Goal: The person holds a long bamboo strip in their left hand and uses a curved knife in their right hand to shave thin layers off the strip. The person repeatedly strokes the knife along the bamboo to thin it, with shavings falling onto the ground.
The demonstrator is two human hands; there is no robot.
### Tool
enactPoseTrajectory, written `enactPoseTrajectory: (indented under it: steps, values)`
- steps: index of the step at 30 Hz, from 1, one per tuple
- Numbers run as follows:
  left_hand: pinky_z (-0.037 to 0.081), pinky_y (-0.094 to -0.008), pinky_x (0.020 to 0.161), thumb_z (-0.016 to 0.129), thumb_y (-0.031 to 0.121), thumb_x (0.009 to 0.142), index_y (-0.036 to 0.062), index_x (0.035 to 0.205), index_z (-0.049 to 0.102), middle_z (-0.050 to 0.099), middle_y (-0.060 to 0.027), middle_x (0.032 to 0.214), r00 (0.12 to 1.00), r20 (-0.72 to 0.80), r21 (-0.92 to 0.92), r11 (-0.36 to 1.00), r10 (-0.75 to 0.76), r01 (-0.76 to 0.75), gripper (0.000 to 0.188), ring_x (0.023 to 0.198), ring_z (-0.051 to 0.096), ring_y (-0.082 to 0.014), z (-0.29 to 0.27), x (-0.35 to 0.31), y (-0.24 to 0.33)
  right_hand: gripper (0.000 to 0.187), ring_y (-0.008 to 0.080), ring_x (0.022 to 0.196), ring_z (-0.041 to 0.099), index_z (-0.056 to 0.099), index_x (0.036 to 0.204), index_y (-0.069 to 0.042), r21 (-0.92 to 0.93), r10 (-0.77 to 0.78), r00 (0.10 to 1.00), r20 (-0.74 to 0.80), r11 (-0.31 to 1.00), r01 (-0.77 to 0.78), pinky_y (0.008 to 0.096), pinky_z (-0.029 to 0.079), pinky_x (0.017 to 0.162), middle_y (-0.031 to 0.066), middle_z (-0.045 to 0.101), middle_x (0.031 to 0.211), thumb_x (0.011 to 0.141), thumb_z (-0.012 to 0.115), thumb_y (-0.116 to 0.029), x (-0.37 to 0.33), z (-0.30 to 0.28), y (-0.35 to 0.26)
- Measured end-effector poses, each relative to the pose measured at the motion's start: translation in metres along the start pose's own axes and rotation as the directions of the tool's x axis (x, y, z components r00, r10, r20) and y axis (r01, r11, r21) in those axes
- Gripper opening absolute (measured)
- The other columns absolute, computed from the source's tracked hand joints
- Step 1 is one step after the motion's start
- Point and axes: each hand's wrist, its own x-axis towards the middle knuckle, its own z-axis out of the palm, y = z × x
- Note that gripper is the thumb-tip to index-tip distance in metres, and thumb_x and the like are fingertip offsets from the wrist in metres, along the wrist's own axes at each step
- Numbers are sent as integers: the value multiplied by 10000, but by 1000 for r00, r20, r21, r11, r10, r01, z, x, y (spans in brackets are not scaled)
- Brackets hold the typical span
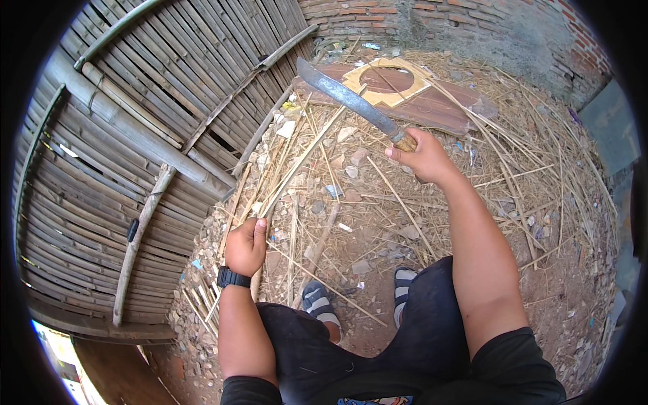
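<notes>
My right hand (429, 158) is closed round the wooden handle of a machete (352, 101). Its long, slightly curved grey blade points up and to the left, over the ground. Lower on the left, my left hand (245, 248) grips a pale bamboo strip (302, 158) that slants away toward the upper right. The strip's far part passes near or under the blade; whether they touch I cannot tell. A black watch is on my left wrist.
Split bamboo strips, straw and rubble cover the dirt floor. Ahead lies a brown board (439, 115) bearing a yellowish wooden frame (399, 100) with a round hole. A bamboo-slat wall (169, 128) stands left, a brick wall (466, 34) behind. My sandalled feet are below.
</notes>
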Motion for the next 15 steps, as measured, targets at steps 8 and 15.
enactPoseTrajectory:
  steps: [8,15]
  values:
    - [465,-442,572,546,347,1084,6,777,609,597,-204,654,1000,28,-26,1000,-4,5,463,587,590,-398,-3,0,5,481,131,801,607,670,1226,-21,-34,-6,1000,14,999,7,308,485,727,30,683,898,892,846,-320,-9,4,-15]
    - [475,-423,576,535,356,1091,4,797,627,611,-180,648,1000,30,-59,998,2,0,467,572,597,-364,1,0,3,515,126,795,592,667,1249,-29,17,-20,999,33,1000,20,322,484,728,32,678,890,885,850,-344,-6,13,-6]
